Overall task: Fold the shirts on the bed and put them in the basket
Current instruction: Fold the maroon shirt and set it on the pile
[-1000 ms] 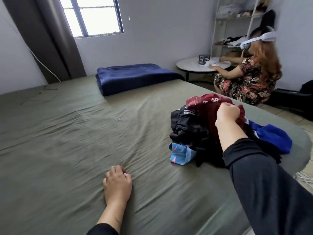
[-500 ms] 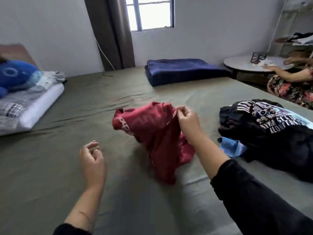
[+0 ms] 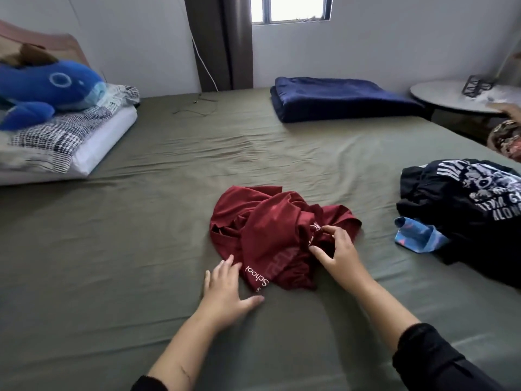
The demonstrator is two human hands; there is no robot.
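Bed (image 3: pixel 141 249): covered in an olive-green sheet, lightly wrinkled, filling most of the view; it carries everything below except the round table.
Pillows (image 3: pixel 70 142): stacked at the bed's far left corner, one in a navy-and-white check case over a white one.
Navy blanket (image 3: pixel 338 98): folded flat along the far edge of the bed, below the window, towards the right.
Black shirts (image 3: pixel 465 210): a loose heap at the bed's right edge, the top one showing a white and grey print with lettering; part runs out of frame.
Blue plush whale (image 3: pixel 48 88): lying on top of the pillows, its head towards the middle of the bed.
Red shirt (image 3: pixel 270 232): crumpled in a bunch near the middle of the bed, closer to the near edge, well apart from the black heap; white lettering shows on the near fold, upside down.
Round table (image 3: pixel 451 95): beside the bed's far right corner, with a small dark wire object on it.
Light blue garment (image 3: pixel 417 235): small patterned piece tucked against the near left side of the black heap.
Right hand (image 3: pixel 338 249): on the red shirt's right side, thumb and fingers pinching a fold of the cloth by a small white logo.
Left hand (image 3: pixel 225 289): spread flat, palm down on the sheet, fingertips touching the red shirt's near left hem, gripping nothing.
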